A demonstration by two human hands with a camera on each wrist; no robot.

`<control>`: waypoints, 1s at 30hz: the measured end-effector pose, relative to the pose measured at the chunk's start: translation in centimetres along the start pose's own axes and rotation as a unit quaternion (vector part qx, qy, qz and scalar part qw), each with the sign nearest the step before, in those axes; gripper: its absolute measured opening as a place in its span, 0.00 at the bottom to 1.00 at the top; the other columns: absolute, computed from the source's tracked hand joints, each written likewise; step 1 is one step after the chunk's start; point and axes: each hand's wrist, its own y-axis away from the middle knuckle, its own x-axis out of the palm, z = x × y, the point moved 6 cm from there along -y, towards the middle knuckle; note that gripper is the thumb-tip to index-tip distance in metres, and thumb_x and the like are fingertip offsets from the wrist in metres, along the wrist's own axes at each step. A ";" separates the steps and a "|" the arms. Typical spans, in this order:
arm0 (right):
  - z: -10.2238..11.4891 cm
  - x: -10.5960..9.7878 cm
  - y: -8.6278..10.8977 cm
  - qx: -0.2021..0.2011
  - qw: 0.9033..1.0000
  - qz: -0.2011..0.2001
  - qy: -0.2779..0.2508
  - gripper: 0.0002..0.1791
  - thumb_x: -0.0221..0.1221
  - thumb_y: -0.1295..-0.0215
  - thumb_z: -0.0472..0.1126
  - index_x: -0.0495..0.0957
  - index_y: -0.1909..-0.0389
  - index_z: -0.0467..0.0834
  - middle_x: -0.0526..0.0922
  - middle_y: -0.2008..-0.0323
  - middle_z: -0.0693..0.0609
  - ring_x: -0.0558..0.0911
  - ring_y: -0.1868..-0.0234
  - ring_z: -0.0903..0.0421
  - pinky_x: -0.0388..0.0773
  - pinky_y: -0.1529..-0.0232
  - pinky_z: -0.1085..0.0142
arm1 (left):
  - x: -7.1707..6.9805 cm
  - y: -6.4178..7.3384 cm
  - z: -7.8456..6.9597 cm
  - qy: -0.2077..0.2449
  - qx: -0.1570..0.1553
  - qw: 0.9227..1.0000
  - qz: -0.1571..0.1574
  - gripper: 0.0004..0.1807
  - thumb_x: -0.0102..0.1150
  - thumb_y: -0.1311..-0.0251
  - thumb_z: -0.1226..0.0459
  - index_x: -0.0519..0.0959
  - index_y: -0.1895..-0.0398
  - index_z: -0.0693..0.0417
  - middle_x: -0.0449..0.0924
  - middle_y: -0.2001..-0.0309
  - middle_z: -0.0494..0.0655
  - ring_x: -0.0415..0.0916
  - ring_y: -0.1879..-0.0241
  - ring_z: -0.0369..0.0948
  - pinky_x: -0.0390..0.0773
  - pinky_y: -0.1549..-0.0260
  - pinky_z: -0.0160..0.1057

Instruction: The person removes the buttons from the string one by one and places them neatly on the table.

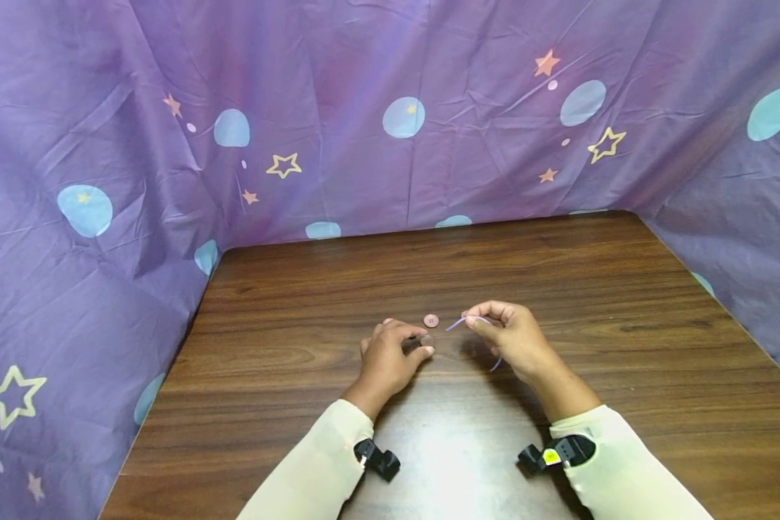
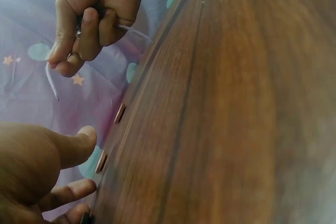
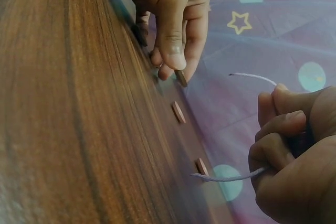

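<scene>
Purple cloth [image 1: 338, 65] printed with blue ovals and small stars is hanging in creases along the far, left and right sides of a brown, wood-grained table [image 1: 286, 292], whose near part is catching a bright white glare. My pale sleeves [image 1: 315, 462] are reaching in from the near side, each wrist carrying a small black camera [image 1: 385, 464].

At the middle of the table, to the right, my right hand [image 1: 523, 343] is pinching a thin lavender cord [image 1: 456, 323] between thumb and fingertips, off the wood. Its long axis is bending: one short end is arching out to the left and dipping slightly nearward, while the other end is hanging out below my palm, slanting near and left.

To the left of that tip, a pink round button [image 1: 431, 321] is lying flat, its holes facing up. Just nearer, a brownish round button [image 1: 427, 340] is sitting between the parted thumb and forefinger of my left hand [image 1: 385, 355]. A dark, edge-on piece [image 3: 181, 78] is showing at that thumb from the right wrist; whether my left hand is gripping anything, I cannot tell.
</scene>
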 end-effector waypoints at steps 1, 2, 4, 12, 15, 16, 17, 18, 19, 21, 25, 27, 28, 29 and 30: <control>0.0 0.0 0.0 0.000 1.000 0.001 0.000 0.02 0.66 0.25 0.33 0.86 0.58 0.38 0.90 0.65 0.62 0.68 0.80 0.65 0.65 0.81 0.72 | 0.1 0.0 0.0 -0.003 -0.004 1.000 0.001 0.16 0.80 0.39 0.54 0.92 0.48 0.41 0.91 0.45 0.43 0.82 0.38 0.51 0.71 0.42 0.61; 0.0 0.0 0.0 -0.001 1.000 0.001 -0.001 0.03 0.66 0.25 0.33 0.86 0.57 0.36 0.89 0.66 0.62 0.68 0.80 0.65 0.65 0.81 0.72 | 0.1 0.0 -0.1 -0.006 -0.005 1.000 0.000 0.16 0.80 0.39 0.54 0.92 0.49 0.41 0.91 0.45 0.43 0.82 0.37 0.52 0.72 0.42 0.61; 0.1 0.0 0.0 -0.002 1.000 0.002 -0.004 0.07 0.67 0.26 0.34 0.85 0.55 0.32 0.88 0.68 0.62 0.68 0.80 0.65 0.65 0.81 0.72 | 0.2 0.0 -0.3 -0.012 -0.007 1.000 -0.001 0.16 0.81 0.40 0.53 0.92 0.49 0.41 0.91 0.44 0.44 0.81 0.35 0.53 0.72 0.41 0.62; 0.1 0.0 0.1 0.000 1.000 0.003 0.000 0.11 0.67 0.25 0.35 0.84 0.54 0.29 0.84 0.73 0.60 0.67 0.81 0.65 0.64 0.81 0.71 | 0.7 0.0 -0.6 -0.032 -0.018 0.999 0.007 0.17 0.80 0.40 0.52 0.92 0.49 0.40 0.88 0.46 0.46 0.79 0.38 0.52 0.70 0.41 0.61; 0.1 0.0 0.1 -0.002 1.000 0.004 0.003 0.11 0.67 0.25 0.34 0.83 0.53 0.28 0.84 0.73 0.60 0.67 0.81 0.65 0.64 0.81 0.71 | 0.8 0.0 -0.7 -0.039 -0.018 0.999 0.008 0.16 0.80 0.40 0.52 0.92 0.49 0.40 0.88 0.46 0.46 0.78 0.36 0.53 0.70 0.41 0.62; 0.1 0.0 0.1 -0.003 1.000 0.004 0.003 0.12 0.67 0.25 0.34 0.83 0.53 0.27 0.84 0.73 0.60 0.67 0.81 0.65 0.64 0.81 0.71 | 0.8 0.0 -0.8 -0.042 -0.016 0.999 0.006 0.16 0.80 0.40 0.52 0.92 0.49 0.40 0.87 0.47 0.47 0.78 0.35 0.54 0.70 0.41 0.63; 0.1 0.0 0.0 -0.004 1.000 0.004 0.004 0.12 0.67 0.25 0.34 0.83 0.53 0.27 0.84 0.73 0.60 0.67 0.81 0.65 0.64 0.81 0.71 | 0.8 0.0 -0.8 -0.045 -0.013 0.999 0.004 0.16 0.80 0.41 0.52 0.92 0.50 0.40 0.87 0.47 0.47 0.77 0.33 0.55 0.70 0.41 0.63; 0.1 0.0 0.0 -0.005 1.000 0.004 0.004 0.12 0.67 0.25 0.34 0.83 0.53 0.27 0.84 0.73 0.60 0.67 0.81 0.65 0.64 0.81 0.71 | 0.8 0.0 -0.9 -0.047 -0.012 0.999 0.002 0.16 0.80 0.41 0.52 0.92 0.50 0.40 0.87 0.47 0.47 0.77 0.32 0.56 0.70 0.41 0.63; 0.1 0.0 0.0 -0.005 1.000 0.004 0.005 0.12 0.67 0.25 0.34 0.83 0.53 0.27 0.84 0.73 0.60 0.67 0.81 0.65 0.64 0.81 0.71 | 0.9 0.1 -0.9 -0.050 -0.012 0.999 0.000 0.16 0.80 0.41 0.52 0.93 0.50 0.40 0.87 0.48 0.47 0.76 0.31 0.57 0.70 0.40 0.63; 0.1 0.0 0.0 -0.004 1.000 0.004 0.007 0.12 0.67 0.25 0.34 0.83 0.53 0.27 0.83 0.74 0.60 0.67 0.81 0.65 0.65 0.81 0.71 | 0.9 0.1 -0.9 -0.053 -0.011 0.999 -0.004 0.16 0.81 0.42 0.52 0.93 0.51 0.40 0.87 0.48 0.47 0.76 0.30 0.58 0.70 0.40 0.63; 0.0 0.0 0.0 -0.003 1.000 0.003 0.007 0.11 0.67 0.26 0.34 0.83 0.53 0.27 0.83 0.74 0.60 0.68 0.81 0.65 0.65 0.81 0.71 | 1.1 0.1 -0.9 -0.060 -0.011 0.998 -0.010 0.16 0.81 0.43 0.52 0.93 0.51 0.39 0.86 0.49 0.47 0.76 0.32 0.56 0.70 0.41 0.61; 0.0 0.0 0.0 -0.005 1.000 0.003 0.005 0.11 0.67 0.26 0.34 0.83 0.54 0.28 0.84 0.74 0.61 0.68 0.81 0.65 0.65 0.81 0.71 | 1.1 0.1 -0.9 -0.062 -0.009 0.998 -0.013 0.16 0.81 0.43 0.52 0.93 0.52 0.39 0.86 0.49 0.47 0.77 0.34 0.54 0.70 0.43 0.59; 0.0 0.0 0.0 -0.006 1.000 0.003 0.003 0.10 0.67 0.26 0.34 0.83 0.54 0.28 0.84 0.73 0.61 0.68 0.81 0.65 0.65 0.81 0.71 | 1.1 0.1 -0.9 -0.065 -0.008 0.998 -0.014 0.16 0.81 0.43 0.52 0.93 0.52 0.39 0.86 0.49 0.47 0.77 0.35 0.53 0.70 0.44 0.58; 0.0 0.1 0.0 -0.006 1.000 0.004 0.002 0.10 0.67 0.26 0.34 0.84 0.55 0.29 0.85 0.73 0.61 0.68 0.81 0.65 0.65 0.81 0.71 | 1.1 0.1 -0.9 -0.066 -0.008 0.998 -0.014 0.16 0.82 0.44 0.52 0.93 0.52 0.39 0.86 0.49 0.47 0.77 0.37 0.52 0.70 0.45 0.57; 0.0 0.1 0.0 -0.008 1.000 0.004 -0.001 0.09 0.67 0.26 0.34 0.84 0.55 0.30 0.86 0.72 0.61 0.68 0.81 0.65 0.65 0.81 0.71 | 1.1 0.1 -1.0 -0.067 -0.008 0.998 -0.014 0.16 0.82 0.44 0.51 0.93 0.52 0.39 0.86 0.49 0.47 0.77 0.37 0.51 0.70 0.46 0.57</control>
